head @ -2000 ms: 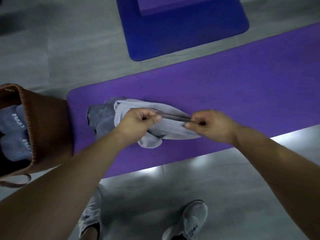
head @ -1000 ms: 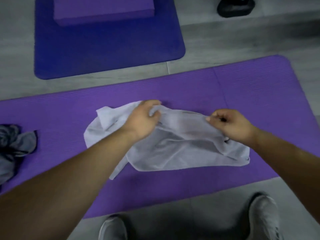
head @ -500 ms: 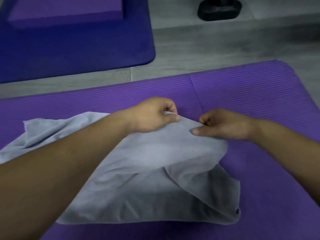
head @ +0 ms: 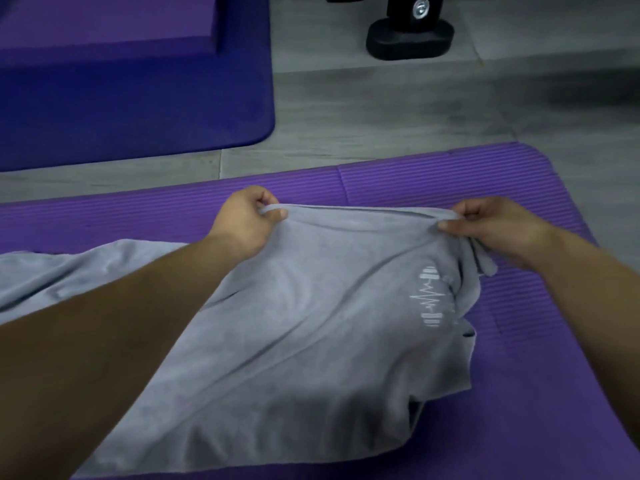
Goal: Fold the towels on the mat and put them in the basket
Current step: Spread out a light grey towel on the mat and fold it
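Bare mat [head: 450, 174] beyond and right of towel [head: 311, 323] — open; black stand base [head: 410, 39] well beyond, on floor [head: 381, 116].

grey floor [head: 398, 109] — purple mat [head: 554, 375], blue mat [head: 138, 109]

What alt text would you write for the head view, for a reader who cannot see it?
The left hand and right hand pinch the far edge of a grey towel spread over a purple mat. A blue mat lies beyond.
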The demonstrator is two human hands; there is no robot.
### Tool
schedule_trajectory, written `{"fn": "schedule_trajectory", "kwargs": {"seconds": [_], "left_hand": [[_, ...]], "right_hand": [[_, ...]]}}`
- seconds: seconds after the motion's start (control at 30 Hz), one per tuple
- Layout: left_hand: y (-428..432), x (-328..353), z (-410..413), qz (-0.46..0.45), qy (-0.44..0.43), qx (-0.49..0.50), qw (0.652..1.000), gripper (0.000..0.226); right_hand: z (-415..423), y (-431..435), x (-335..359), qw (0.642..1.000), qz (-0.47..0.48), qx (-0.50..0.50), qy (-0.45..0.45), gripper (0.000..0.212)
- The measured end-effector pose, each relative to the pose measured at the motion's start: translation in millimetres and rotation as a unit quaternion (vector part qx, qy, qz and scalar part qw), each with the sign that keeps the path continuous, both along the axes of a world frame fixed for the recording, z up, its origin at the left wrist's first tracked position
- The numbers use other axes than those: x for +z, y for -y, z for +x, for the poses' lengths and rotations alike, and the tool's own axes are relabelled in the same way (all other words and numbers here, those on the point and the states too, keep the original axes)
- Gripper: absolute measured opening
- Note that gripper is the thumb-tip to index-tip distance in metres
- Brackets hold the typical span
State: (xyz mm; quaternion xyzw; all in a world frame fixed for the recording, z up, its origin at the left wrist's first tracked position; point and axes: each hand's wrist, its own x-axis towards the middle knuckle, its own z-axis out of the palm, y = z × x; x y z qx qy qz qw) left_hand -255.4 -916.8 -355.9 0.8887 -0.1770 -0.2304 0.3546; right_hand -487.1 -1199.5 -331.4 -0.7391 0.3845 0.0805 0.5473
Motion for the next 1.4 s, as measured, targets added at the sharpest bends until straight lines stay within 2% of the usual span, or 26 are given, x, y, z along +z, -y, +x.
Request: {"fn": "schedule_trajectory", "kwargs": {"seconds": [0.1, 0.2, 0.33, 0.4, 0.43, 0.53, 0.6, 0.67, 0.77, 0.87, 0.93, 1.0, 1.1, 1.27, 1.33, 1.4], "left_hand": [[4, 1, 6, 0.011, 0.009, 0.028, 1.0, 0.014], [3, 0, 10, 0.047, 0.036, 0.072, 0.996, 0.019], [17, -2, -1, 0.131, 0.131, 0.108, 0.977, 0.009], [23, -2, -15, 0.171, 0.171, 0.074, 0.968, 0.031], [24, -4, -24, 0.186, 0.181, 0.034, 0.965, 0.044], [26, -6, -65, 0.196, 0.132, -0.14, 0.962, 0.057], [20, -14, -91, 0.207, 0.096, -0.21, 0.951, 0.062], [13, -25, -108, 0.247, 0.118, -0.234, 0.933, 0.069], [4, -37, -125, 0.279, 0.151, -0.258, 0.913, 0.084], [3, -41, -133, 0.269, 0.142, -0.26, 0.916, 0.089], [3, -42, -135, 0.266, 0.127, -0.257, 0.92, 0.082], [4, -43, -138, 0.268, 0.11, -0.251, 0.923, 0.077], [7, -40, -139, 0.276, 0.095, -0.251, 0.923, 0.078], [10, -36, -137, 0.282, 0.077, -0.253, 0.922, 0.08], [11, -34, -138, 0.289, 0.076, -0.252, 0.92, 0.081], [14, -34, -139, 0.298, 0.075, -0.251, 0.918, 0.082]], "right_hand": [[-10, 15, -19, 0.998, -0.013, -0.068, -0.008, 0.016], [-11, 22, -27, 0.984, 0.006, -0.173, 0.042, 0.019], [22, 33, -28, 0.957, 0.106, -0.266, 0.053, 0.026], [35, 36, -29, 0.961, 0.115, -0.249, 0.034, 0.052], [36, 36, -30, 0.966, 0.08, -0.245, 0.029, 0.063], [23, 24, -34, 0.961, -0.001, -0.277, -0.002, 0.085], [2, 9, -41, 0.957, -0.025, -0.287, -0.013, 0.071], [-21, -7, -49, 0.955, -0.043, -0.292, -0.011, 0.049], [-44, -30, -51, 0.955, -0.02, -0.297, -0.004, 0.035], [-54, -51, -47, 0.965, -0.033, -0.255, -0.057, 0.039], [-61, -64, -46, 0.972, -0.075, -0.202, -0.091, 0.049], [-72, -73, -48, 0.974, -0.107, -0.18, -0.086, 0.058], [-86, -84, -51, 0.967, -0.137, -0.212, -0.028, 0.047], [-93, -80, -45, 0.923, -0.075, -0.369, 0.076, 0.028], [-94, -69, -47, 0.919, -0.074, -0.379, 0.085, 0.025], [-95, -51, -49, 0.93, -0.124, -0.339, 0.071, 0.022]]}}
